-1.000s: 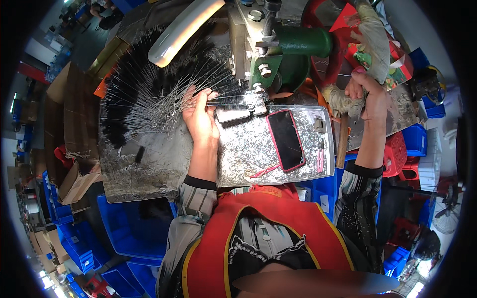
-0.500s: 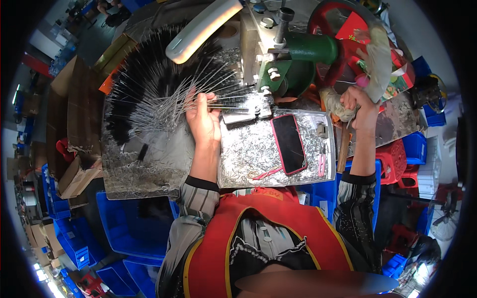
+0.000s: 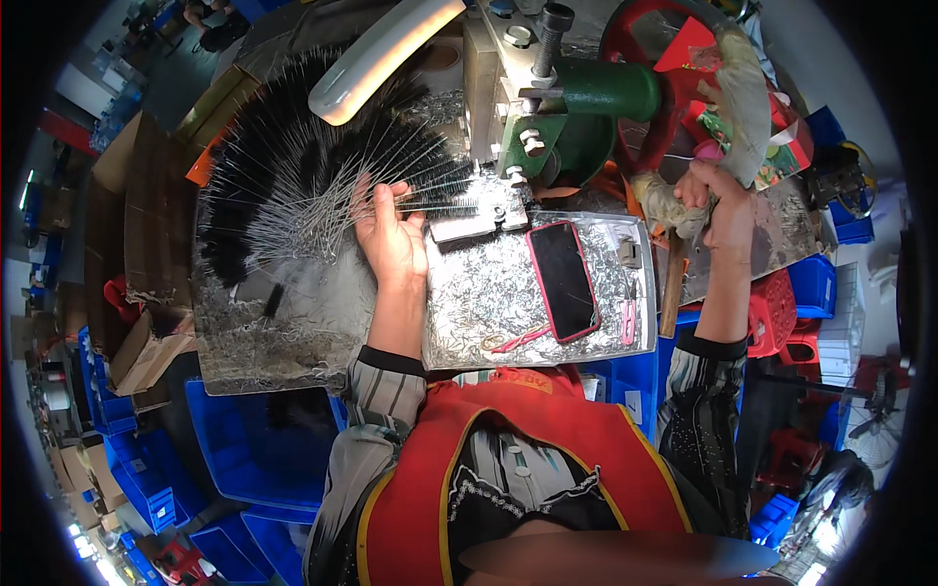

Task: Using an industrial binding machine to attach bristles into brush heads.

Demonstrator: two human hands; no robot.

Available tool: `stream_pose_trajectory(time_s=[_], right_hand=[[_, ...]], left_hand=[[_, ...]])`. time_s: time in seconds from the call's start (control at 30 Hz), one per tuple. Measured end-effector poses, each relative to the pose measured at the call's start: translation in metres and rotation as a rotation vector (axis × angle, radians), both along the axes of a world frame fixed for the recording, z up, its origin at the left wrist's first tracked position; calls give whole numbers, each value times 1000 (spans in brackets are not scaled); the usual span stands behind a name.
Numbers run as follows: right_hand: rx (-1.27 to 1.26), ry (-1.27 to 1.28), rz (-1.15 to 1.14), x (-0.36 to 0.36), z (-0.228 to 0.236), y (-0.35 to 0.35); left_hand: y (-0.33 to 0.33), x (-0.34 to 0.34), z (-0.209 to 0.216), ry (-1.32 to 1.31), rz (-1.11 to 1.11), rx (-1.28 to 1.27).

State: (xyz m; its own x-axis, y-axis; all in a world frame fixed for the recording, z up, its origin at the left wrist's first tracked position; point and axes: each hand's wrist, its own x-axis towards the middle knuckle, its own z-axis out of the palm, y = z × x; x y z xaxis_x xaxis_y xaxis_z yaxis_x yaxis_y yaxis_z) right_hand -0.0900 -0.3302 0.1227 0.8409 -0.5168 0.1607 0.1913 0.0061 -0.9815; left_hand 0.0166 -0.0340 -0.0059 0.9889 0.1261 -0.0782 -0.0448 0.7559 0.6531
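Observation:
My left hand is beside the hand press, its thumb and fingertips closed on a thin wire brush. That brush reaches toward the small metal block at the press's foot, under bright light; its far end is hard to make out. To the left spreads a heap of brushes with black bristles and bare wire stems, some crossing behind my fingers. On the right, my right hand is closed around the cloth-wrapped grip of the press's red handwheel.
In front of the press, a shallow metal tray holds a red-edged phone and a pink cutter. A white lamp hangs over the brushes. Cardboard boxes stand left; blue bins sit below.
My right hand has shifted slightly right along with the wheel's wrapped grip. The left hand stays by the press, still pinching the brush. The whole view has slid a little.

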Motion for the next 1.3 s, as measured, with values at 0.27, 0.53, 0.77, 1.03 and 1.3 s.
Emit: stream_pose_trajectory(time_s=[0.27, 0.53, 0.77, 1.03, 1.3], right_hand=[[-74, -160, -6, 5, -22, 11], [-38, -232, 2, 5, -48, -1], [-7, -71, 52, 0, -5, 4], [-45, -79, -3, 1, -13, 5], [-52, -103, -22, 4, -17, 8]], left_hand=[[3, -3, 3, 11, 26, 12], [-15, -1, 19, 14, -2, 221], [-17, 2, 11, 26, 102, 161], [-22, 4, 12, 20, 159, 152], [-20, 2, 12, 32, 177, 142]])
